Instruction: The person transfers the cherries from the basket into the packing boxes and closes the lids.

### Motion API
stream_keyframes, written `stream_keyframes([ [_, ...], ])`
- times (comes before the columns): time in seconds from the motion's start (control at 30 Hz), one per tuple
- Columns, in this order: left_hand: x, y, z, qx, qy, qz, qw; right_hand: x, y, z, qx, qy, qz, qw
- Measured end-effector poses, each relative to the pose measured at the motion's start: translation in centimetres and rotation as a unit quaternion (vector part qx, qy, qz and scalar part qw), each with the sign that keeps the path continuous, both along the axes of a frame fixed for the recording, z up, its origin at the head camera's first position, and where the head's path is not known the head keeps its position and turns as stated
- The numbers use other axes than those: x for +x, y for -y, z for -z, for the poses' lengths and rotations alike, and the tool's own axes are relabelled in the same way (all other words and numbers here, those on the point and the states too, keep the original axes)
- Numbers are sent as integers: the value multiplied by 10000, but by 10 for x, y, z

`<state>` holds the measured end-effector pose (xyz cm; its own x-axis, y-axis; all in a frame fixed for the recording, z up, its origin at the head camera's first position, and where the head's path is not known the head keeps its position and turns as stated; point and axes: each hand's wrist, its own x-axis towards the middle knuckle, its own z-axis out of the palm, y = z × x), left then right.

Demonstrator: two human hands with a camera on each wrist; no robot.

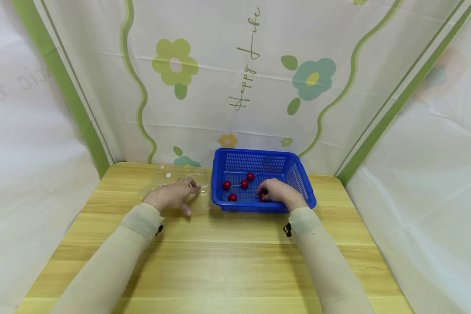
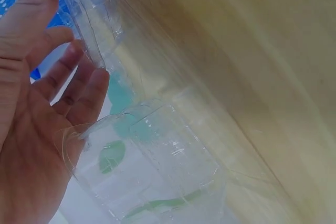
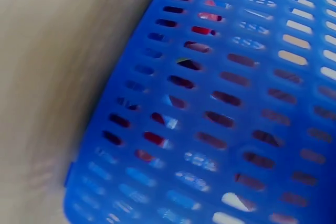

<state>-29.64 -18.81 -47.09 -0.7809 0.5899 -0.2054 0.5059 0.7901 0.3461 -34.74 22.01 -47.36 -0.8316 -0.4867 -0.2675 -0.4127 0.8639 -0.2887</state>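
Note:
My right hand [image 1: 280, 192] reaches into a blue plastic basket [image 1: 255, 204], its fingers curled at a red cherry [image 1: 262, 197] near the front wall. Several other red cherries, such as one [image 1: 244, 183] near the middle, lie on the basket floor with thin stems. The right wrist view shows mostly the slotted basket wall [image 3: 210, 135], which hides the fingers. Left of the basket, my left hand [image 1: 173, 195] lies over a clear plastic clamshell box [image 1: 202, 174]. In the left wrist view its fingers are loosely bent and touch the edge of the clear plastic [image 2: 173, 150].
Box and basket stand side by side at the back of a wood-grain table [image 1: 220, 261]. A white curtain [image 1: 220, 52] with printed flowers hangs right behind them. More white sheeting [image 1: 428, 209] closes off both sides.

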Motion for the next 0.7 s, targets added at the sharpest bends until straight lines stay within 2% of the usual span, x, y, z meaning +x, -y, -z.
stream_keyframes([
  [0.07, 1, 0, 1, -38, -28, 25, 10000, -7, -6, 8, -25, -11, 65, 10000],
  [0.1, 1, 0, 1, -59, -42, 24, 10000, -18, -16, 24, -145, -96, 9, 9998],
  [0.17, 1, -1, 2, -92, -64, 10, 9999, -33, -29, 43, -109, -260, 68, 9996],
  [0.23, 1, -2, 3, -151, -119, 25, 9998, -46, -42, 62, -4, -450, 270, 9986],
  [0.3, 1, -2, 3, -194, -157, 24, 9997, -54, -52, 73, 122, -557, 544, 9969],
  [0.4, 1, -3, 3, -250, -228, 62, 9994, -42, -50, 57, 463, -476, 1172, 9909],
  [0.5, 1, -3, 4, -259, -257, 74, 9993, -23, -46, 33, 627, -344, 1737, 9822],
  [0.6, 1, -3, 4, -266, -302, 86, 9992, -4, -43, 10, 694, -331, 2055, 9756],
  [0.7, 1, -3, 3, -270, -308, 85, 9991, 2, -49, 2, 691, -389, 2265, 9708],
])
